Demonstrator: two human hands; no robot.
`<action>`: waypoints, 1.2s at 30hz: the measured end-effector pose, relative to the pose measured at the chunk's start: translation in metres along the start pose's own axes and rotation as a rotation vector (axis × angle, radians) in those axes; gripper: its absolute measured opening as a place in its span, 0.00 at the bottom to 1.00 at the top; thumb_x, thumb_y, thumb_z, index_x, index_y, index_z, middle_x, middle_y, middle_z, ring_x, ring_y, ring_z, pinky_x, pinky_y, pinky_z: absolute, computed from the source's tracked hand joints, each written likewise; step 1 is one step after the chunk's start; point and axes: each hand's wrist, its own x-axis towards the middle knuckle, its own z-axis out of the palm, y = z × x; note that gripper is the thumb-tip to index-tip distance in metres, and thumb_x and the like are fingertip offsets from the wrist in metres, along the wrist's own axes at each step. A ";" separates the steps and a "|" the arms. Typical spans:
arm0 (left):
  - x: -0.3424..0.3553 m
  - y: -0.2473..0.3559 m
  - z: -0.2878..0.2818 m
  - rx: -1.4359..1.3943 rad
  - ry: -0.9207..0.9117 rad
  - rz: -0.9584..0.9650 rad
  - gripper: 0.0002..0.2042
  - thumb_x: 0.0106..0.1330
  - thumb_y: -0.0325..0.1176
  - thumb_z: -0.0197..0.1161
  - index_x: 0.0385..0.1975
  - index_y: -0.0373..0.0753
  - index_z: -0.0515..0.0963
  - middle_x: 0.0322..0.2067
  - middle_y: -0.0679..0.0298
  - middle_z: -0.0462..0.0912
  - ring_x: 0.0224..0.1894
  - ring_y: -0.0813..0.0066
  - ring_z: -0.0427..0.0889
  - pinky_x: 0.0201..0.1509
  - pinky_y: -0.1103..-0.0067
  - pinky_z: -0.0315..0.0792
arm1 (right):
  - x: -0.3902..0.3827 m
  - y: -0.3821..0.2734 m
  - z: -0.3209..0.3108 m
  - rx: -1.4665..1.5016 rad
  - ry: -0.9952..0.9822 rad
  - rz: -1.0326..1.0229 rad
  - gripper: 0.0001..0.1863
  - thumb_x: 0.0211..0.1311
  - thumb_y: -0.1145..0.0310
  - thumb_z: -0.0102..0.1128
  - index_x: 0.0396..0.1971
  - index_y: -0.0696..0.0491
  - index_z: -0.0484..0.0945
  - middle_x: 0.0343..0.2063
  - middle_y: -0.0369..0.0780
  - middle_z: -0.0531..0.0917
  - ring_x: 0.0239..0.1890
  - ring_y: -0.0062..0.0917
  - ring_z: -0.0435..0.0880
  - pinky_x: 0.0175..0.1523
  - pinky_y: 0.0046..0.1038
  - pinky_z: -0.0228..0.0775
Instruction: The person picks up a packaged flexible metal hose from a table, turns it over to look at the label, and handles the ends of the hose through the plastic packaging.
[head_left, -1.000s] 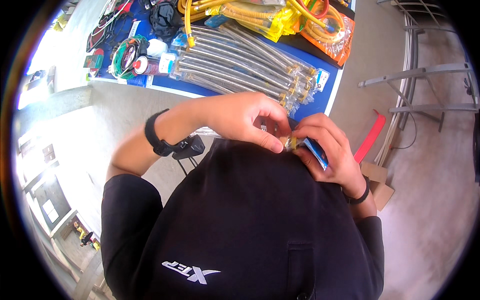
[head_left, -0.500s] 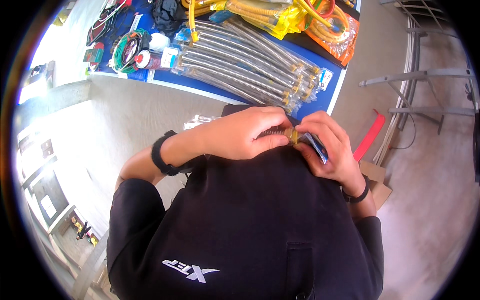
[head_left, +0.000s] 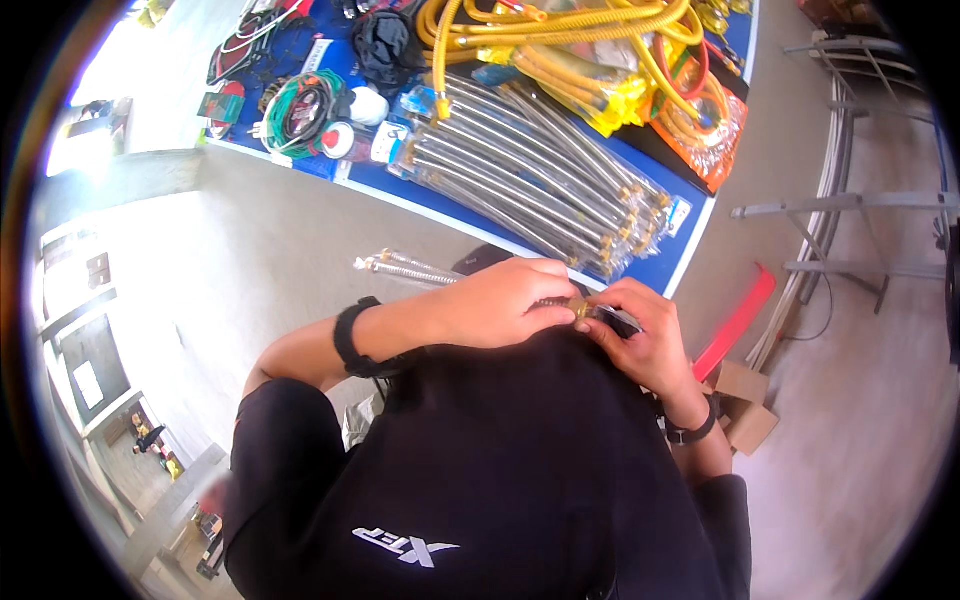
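My left hand [head_left: 505, 300] is closed around a corrugated steel hose [head_left: 412, 270], whose other end sticks out to the left past my wrist. A brass end nut [head_left: 579, 309] shows between my two hands, held in front of my chest. The thumb and fingers of my right hand [head_left: 648, 338] are pinched at a small dark, shiny card or wrapper [head_left: 620, 321] beside the nut. Whether that piece is fixed to the hose is hidden by my fingers. Beyond my hands, a pile of similar steel hoses [head_left: 530, 170] in clear plastic lies on the blue table [head_left: 672, 245].
Yellow gas hoses [head_left: 570, 35] and an orange packet [head_left: 715, 150] lie at the back of the table. Coiled green wire [head_left: 300, 118] and a red-capped container [head_left: 338, 140] sit at its left. A red strip [head_left: 738, 320], cardboard boxes [head_left: 748, 405] and a metal frame [head_left: 850, 205] stand right.
The view has shifted, so the table sits lower and further right. My hands stay together at the nut, and the card in my right hand now shows less of its blue face.
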 end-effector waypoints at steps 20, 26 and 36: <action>0.078 -0.105 -0.033 0.308 0.104 0.070 0.16 0.59 0.39 0.66 0.42 0.36 0.77 0.41 0.58 0.75 0.48 0.59 0.77 0.51 0.70 0.72 | 0.074 0.095 0.065 0.865 0.391 0.676 0.12 0.65 0.63 0.63 0.43 0.50 0.74 0.37 0.36 0.81 0.39 0.24 0.82 0.37 0.32 0.79; 0.066 -0.149 -0.070 0.724 0.203 0.164 0.30 0.56 0.44 0.69 0.57 0.36 0.71 0.51 0.56 0.73 0.58 0.56 0.71 0.60 0.64 0.67 | 0.102 0.126 0.053 0.652 0.509 0.877 0.15 0.66 0.57 0.63 0.44 0.50 0.76 0.36 0.33 0.81 0.36 0.24 0.83 0.31 0.26 0.71; 0.015 -0.232 -0.122 1.017 0.138 0.100 0.48 0.54 0.60 0.67 0.71 0.41 0.55 0.69 0.55 0.59 0.73 0.51 0.51 0.76 0.62 0.45 | 0.132 0.166 0.040 -0.801 0.216 0.411 0.30 0.52 0.53 0.69 0.51 0.56 0.78 0.49 0.49 0.76 0.52 0.43 0.76 0.56 0.39 0.69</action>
